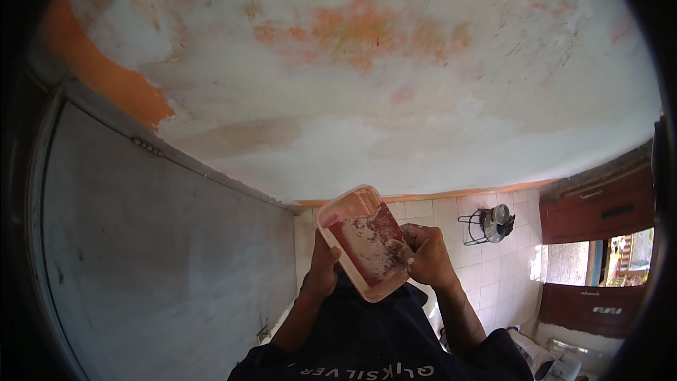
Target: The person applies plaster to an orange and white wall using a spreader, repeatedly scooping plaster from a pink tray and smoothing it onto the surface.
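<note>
A pale pink plastic tub (363,289) with rounded corners is held tilted in front of my chest. My left hand (324,264) is closed around its left wall, with the thumb at the rim. Across the tub's opening lies a flat red piece (384,226), smeared with whitish putty (367,240); whether it is a spreader or part of the tub I cannot tell. My right hand (428,254) is closed at the right edge of the red piece, its fingers coated with putty. What these fingers grip is partly hidden.
Ahead rises a wall (423,134) with whitish patches over orange paint. A grey door (169,240) stands at the left. To the right, a metal stand (479,229) bearing a pot (499,215) sits on the tiled floor (486,268), near dark red panels (599,201).
</note>
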### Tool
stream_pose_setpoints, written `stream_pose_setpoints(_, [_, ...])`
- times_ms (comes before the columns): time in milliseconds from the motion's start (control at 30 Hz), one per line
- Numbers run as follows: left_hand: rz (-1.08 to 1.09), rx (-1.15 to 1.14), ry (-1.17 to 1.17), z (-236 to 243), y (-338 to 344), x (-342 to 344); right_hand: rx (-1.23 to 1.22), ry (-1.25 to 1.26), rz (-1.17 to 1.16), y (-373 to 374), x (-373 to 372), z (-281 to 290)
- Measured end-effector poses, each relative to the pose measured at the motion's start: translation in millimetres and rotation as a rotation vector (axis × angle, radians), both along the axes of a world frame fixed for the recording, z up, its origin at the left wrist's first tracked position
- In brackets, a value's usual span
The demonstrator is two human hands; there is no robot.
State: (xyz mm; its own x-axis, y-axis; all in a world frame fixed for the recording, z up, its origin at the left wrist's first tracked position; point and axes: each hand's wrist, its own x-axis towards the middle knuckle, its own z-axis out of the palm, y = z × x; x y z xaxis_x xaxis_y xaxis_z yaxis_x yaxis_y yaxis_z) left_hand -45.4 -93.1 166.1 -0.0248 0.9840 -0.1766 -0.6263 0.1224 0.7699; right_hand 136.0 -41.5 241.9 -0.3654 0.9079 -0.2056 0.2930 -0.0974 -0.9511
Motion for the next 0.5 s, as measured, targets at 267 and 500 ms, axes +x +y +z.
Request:
stream_pose_setpoints(267, [0.009, -0.046, -0.154, -9, 2, -18, -0.233, 0.330, -0.175, 5, 4, -9])
stream_pose_setpoints(500, [-0.005, -0.131, -0.321, -5, 9, -23, -0.238, 0.365, -0.230, 8, 8, -9])
